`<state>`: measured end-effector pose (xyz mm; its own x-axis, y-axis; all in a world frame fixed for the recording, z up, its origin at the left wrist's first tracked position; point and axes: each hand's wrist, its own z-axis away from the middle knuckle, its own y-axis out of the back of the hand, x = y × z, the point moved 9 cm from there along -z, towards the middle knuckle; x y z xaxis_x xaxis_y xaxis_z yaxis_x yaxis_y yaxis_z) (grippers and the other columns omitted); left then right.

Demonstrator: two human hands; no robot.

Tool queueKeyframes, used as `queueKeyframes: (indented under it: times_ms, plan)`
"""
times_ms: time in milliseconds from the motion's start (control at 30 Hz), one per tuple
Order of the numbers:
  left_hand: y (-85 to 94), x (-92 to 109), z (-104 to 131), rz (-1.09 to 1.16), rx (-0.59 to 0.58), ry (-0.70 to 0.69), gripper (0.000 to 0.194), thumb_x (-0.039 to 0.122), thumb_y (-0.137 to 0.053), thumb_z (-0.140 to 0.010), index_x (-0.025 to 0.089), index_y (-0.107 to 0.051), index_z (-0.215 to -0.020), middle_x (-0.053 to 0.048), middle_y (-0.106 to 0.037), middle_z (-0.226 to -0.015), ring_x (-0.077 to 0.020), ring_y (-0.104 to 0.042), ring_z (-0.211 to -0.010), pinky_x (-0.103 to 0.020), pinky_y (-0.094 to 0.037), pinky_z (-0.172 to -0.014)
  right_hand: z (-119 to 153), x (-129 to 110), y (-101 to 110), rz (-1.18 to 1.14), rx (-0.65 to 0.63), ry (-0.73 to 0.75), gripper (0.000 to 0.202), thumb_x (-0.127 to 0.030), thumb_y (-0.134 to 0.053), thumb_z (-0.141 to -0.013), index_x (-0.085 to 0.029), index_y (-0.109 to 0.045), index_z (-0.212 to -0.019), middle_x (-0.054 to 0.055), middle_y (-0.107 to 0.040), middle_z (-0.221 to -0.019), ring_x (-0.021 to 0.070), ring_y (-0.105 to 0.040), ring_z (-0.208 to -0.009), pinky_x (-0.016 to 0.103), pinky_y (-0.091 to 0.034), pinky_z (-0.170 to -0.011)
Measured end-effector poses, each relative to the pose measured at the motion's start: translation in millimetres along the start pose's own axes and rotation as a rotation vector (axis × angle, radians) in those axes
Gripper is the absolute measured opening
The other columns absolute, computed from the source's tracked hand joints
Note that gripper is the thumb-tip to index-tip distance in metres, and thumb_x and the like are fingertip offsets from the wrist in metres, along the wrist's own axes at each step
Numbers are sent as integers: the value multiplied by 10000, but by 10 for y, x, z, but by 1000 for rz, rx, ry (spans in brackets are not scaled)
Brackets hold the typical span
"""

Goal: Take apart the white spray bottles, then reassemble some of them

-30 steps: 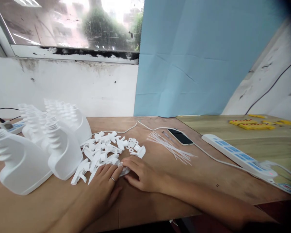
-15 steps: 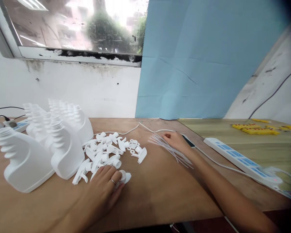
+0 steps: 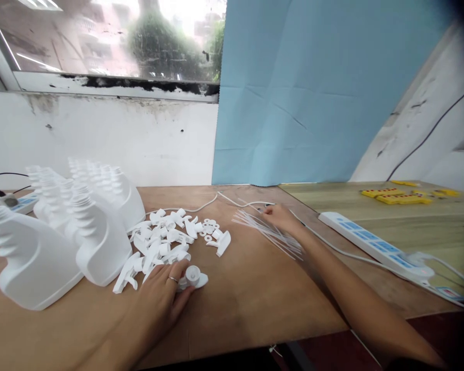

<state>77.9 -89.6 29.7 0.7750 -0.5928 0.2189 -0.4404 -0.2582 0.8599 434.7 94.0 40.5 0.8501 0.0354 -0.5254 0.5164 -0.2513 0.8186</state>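
My left hand (image 3: 164, 288) is closed around a white trigger spray head (image 3: 193, 276), its round collar facing up. My right hand (image 3: 280, 216) pinches its fingertips at the far end of a loose bunch of thin clear plastic tubes (image 3: 268, 234); one tube seems to stick out leftward from the fingers. Between the hands, a heap of white trigger spray heads (image 3: 162, 239) lies on the brown table. Small white ring washers (image 3: 210, 226) sit at its right side, with a single spray head (image 3: 221, 242) beside them.
White spray bottles (image 3: 102, 247) without tops stand in rows on the left. A white cable (image 3: 328, 245) runs along the back and right. A power strip (image 3: 371, 245) lies at the right, with yellow parts (image 3: 402, 198) beyond it. A blue curtain (image 3: 294, 103) hangs behind.
My right hand has shifted slightly among the tubes, and one tube now seems to project from its fingers. The spray head in my left hand shows more of its collar. The view has moved slightly.
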Motion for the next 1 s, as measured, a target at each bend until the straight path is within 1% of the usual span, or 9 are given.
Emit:
queueKeyframes:
  times_ms: [133, 233, 300, 400, 500, 733, 867, 933, 1000]
  plan:
    - [-38, 6, 0, -20, -35, -2, 318, 325, -513, -938, 238, -473, -1241, -71, -639, -1140, -267, -609, -998, -431, -501, -850, 74, -250, 75, -275, 67, 54, 401, -510, -469, -841, -153, -637, -916, 17, -598, -647, 124, -541, -502, 246, -402, -524]
    - [-33, -3, -3, -24, -42, 12, 335, 339, -513, -937, 230, -486, -1252, -82, -627, -1177, -276, -601, -1034, -436, -503, -870, 232, -536, -82, -523, -11, 73, 503, -591, -441, -866, -168, -601, -1086, -40, -474, -604, 72, -385, -407, 213, -296, -411]
    - [-29, -11, -6, -23, -48, 24, 326, 343, -521, -933, 223, -508, -1235, -83, -628, -1174, -279, -601, -1032, -435, -506, -868, 388, -766, -333, -851, -200, 33, 447, -541, -614, -801, -162, -629, -1036, -63, -391, -592, 46, -306, -425, 189, -192, -399]
    - [-24, 1, -16, -16, -62, 22, 292, 331, -524, -932, 215, -539, -1199, -81, -634, -1150, -272, -605, -1017, -425, -510, -867, 648, -1167, -619, -1196, -419, -15, 351, -418, -740, -743, -155, -639, -953, -46, -413, -632, 51, -354, -505, 176, -194, -424]
    - [-24, 12, -26, -10, -80, 29, 265, 312, -526, -931, 215, -560, -1175, -80, -632, -1142, -266, -604, -1007, -421, -507, -869, 881, -1577, -801, -1347, -583, -41, 310, -410, -672, -826, -197, -604, -1042, -65, -378, -618, 37, -256, -453, 173, -106, -412]
    - [-53, 1, -20, 6, -99, 37, 300, 314, -528, -933, 236, -548, -1222, -68, -639, -1089, -260, -598, -987, -422, -503, -853, 1423, -2567, -1020, -1634, -1032, 35, 311, -304, -603, -848, -164, -415, -644, -62, -271, -586, 66, -230, -500, 189, -171, -458]
    - [-42, -5, -13, 7, -84, 26, 299, 329, -535, -931, 237, -554, -1214, -66, -646, -1084, -263, -600, -990, -427, -501, -861, 1410, -2692, -959, -1514, -874, 277, 214, -337, -607, -853, -140, -617, -772, 26, -519, -728, 133, -497, -694, 255, -401, -610]
    - [-37, -6, -14, 2, -87, 27, 269, 331, -537, -928, 230, -574, -1175, -66, -655, -1068, -268, -603, -985, -430, -503, -855, 1342, -2607, -867, -1318, -702, 416, 271, -395, -582, -887, -144, -674, -840, 54, -581, -846, 152, -536, -814, 283, -436, -740]
    - [-22, 6, -20, -13, -83, 20, 278, 325, -543, -925, 231, -568, -1186, -67, -658, -1075, -273, -605, -991, -434, -502, -858, 1325, -2501, -826, -1103, -642, 497, 333, -446, -529, -923, -154, -682, -876, 21, -573, -762, 124, -537, -712, 266, -440, -701]
